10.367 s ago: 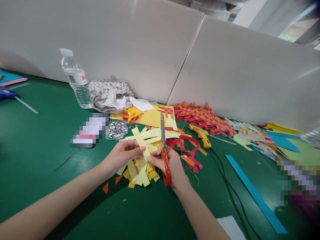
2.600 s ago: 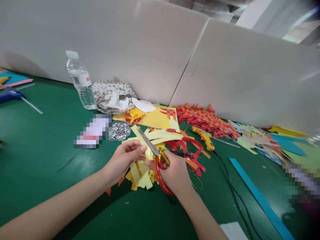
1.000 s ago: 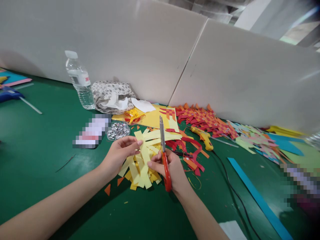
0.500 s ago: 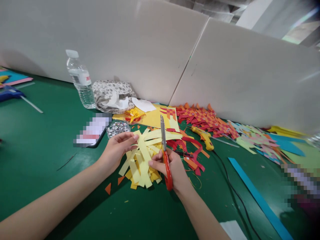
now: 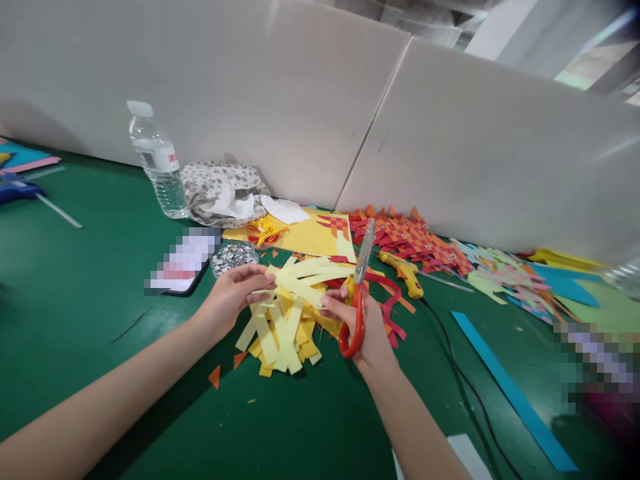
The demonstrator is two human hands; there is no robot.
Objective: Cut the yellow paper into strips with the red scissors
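A pale yellow paper strip (image 5: 301, 289) stretches between my hands above a heap of yellow strips (image 5: 280, 340). My left hand (image 5: 234, 293) pinches its left end between thumb and fingers. My right hand (image 5: 374, 327) has its thumb and fingertips at the strip's other end. In that same hand are red-handled scissors (image 5: 367, 252), blades pointing up and away and seemingly closed. Red paper strips (image 5: 395, 313) lie just beyond my right hand. Part of the heap is hidden by the held strip.
A phone (image 5: 187, 260), a tub of googly eyes (image 5: 234, 257) and a water bottle (image 5: 159, 160) stand left. Woven orange-red paper fish (image 5: 410, 240) lie along the partition. A yellow glue gun (image 5: 405, 273) trails a black cord. A blue strip (image 5: 510, 387) lies right.
My right hand has moved right and slightly up with the scissors, which now lean to the right. The held strip has swung from steeply slanted to nearly level. My left hand has barely moved.
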